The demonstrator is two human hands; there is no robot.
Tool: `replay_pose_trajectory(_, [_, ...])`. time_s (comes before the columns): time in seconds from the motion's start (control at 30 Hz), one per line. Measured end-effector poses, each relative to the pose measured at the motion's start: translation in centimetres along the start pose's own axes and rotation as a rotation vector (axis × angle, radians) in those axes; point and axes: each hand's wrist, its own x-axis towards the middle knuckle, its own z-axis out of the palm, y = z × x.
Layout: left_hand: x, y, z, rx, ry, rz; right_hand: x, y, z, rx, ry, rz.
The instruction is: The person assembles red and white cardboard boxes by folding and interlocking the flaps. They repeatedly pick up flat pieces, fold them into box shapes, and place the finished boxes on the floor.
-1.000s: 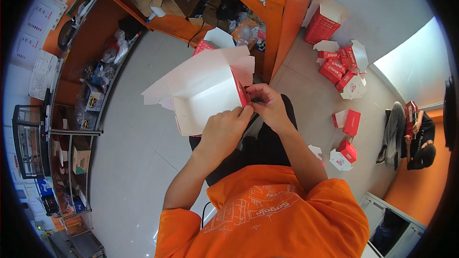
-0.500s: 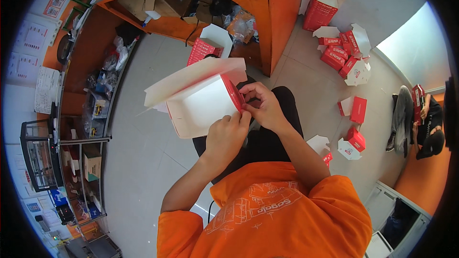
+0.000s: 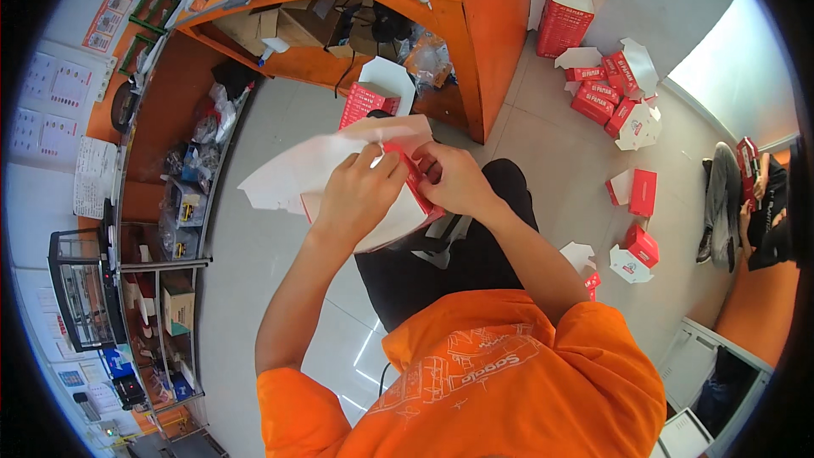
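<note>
Over my lap is a red and white folding cardboard box (image 3: 394, 222), its white inside facing up and partly covered by my left arm. A large pale lid flap (image 3: 297, 163) stands out at its far left side. My left hand (image 3: 363, 191) reaches across the box with bent fingers pinching the far end of the red right wall. Against that wall's outer side, my right hand (image 3: 456, 180) grips the cardboard with curled fingers. Its fingertips are partly hidden behind the wall.
Another red box (image 3: 366, 103) with a raised white flap stands beyond my knees. Several red boxes (image 3: 595, 95) lie piled at the right, near a tall stack (image 3: 564, 25). An orange desk (image 3: 500, 51) is ahead, shelving (image 3: 165, 266) at left. Another person (image 3: 767, 195) holds a red box at far right.
My left hand has moved from the near end of the box's right wall to its far end. My right hand stays at that wall. The lid flap has shifted slightly left.
</note>
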Motion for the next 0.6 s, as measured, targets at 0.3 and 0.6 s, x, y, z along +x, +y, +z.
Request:
replay_pose_trajectory(0.3, [-1.1, -0.4, 0.0, -0.099, 0.007, 0.057, 1.4, 0.4, 2.8, -0.296, 0.25, -0.184])
replay_pose_trajectory(0.6, [-0.2, -1.0, 2.1, -0.09, -0.123, 0.089, 1.0, 1.6, 3.6, -0.089, 0.281, -0.249])
